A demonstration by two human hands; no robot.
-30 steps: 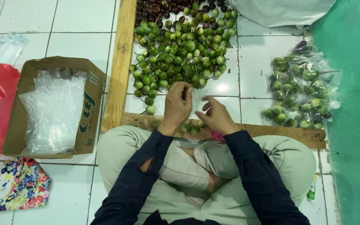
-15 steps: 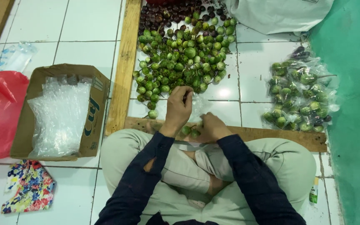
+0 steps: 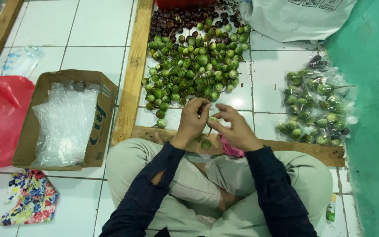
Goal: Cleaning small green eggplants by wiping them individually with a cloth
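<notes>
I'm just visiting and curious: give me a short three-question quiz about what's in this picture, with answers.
1. True or false: the cardboard box holds clear plastic bags.
2. Multiple choice: the filled bags of green fruit lie by the person's A) left side B) right side C) lap.
3. Fill in: the wooden frame borders a pile of small round ____ fruits.

Key:
1. True.
2. B; they lie on the tiles beside the green wall.
3. Green; darker purple ones lie at the far end. Both the left hand and right hand meet around one small green fruit.
</notes>
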